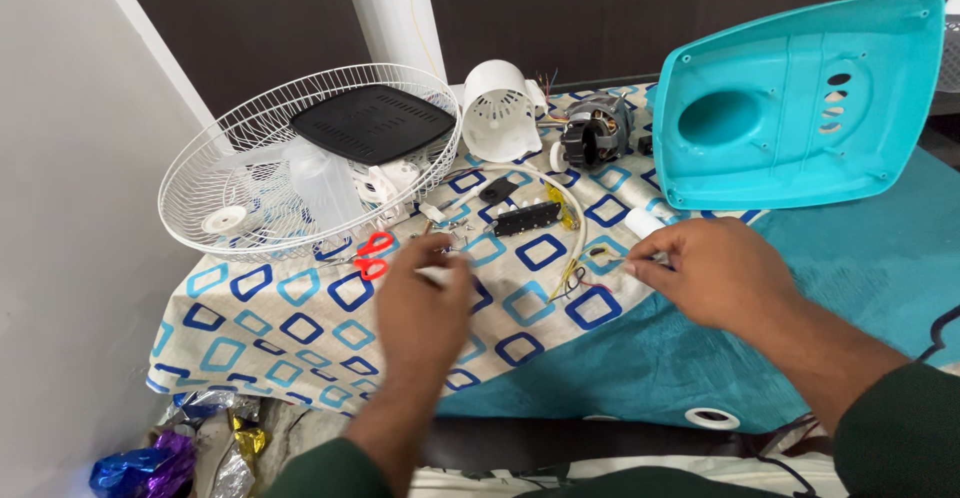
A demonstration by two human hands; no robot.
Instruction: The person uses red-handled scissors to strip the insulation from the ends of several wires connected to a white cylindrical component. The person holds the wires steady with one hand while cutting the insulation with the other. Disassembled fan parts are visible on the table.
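My left hand (425,298) is over the patterned cloth (300,328), fingers curled around a small whitish piece I cannot make out. My right hand (715,273) pinches thin coloured wires (577,280) near a white cylindrical part (640,223). A white cable (560,190) loops from there past a black switch block (525,218). Red-handled scissors (373,255) lie just left of my left hand.
A white wire fan guard (200,173) holds a black cover (372,123) and clear blades (320,183). A white motor housing (497,110), a fan motor (596,130) and a turquoise base shell (800,98) stand behind. Foil wrappers (160,458) lie lower left.
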